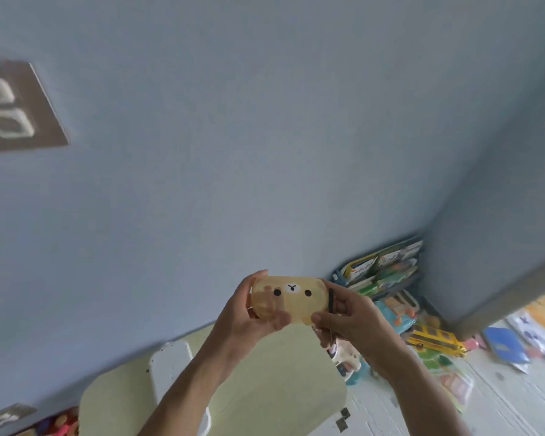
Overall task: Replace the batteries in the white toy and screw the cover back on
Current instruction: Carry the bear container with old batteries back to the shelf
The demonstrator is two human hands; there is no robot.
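I hold a tan, see-through oval case (291,298) with a bear face printed on it, raised in front of the blue wall. My left hand (249,313) grips its left end, fingers showing through the plastic. My right hand (350,313) grips its right end, where a black strap hangs. A thin stick-like thing pokes down from my right hand; I cannot tell what it is. A white object (170,366) lies on the pale yellow table (265,388) below. A white toy with dark marks (343,360) shows under my right wrist.
A book rack (381,269) stands in the room corner. A yellow toy bus (434,338), a teal toy (397,309) and colourful books and cards (510,341) are scattered over the white floor at right. The blue wall fills the upper view.
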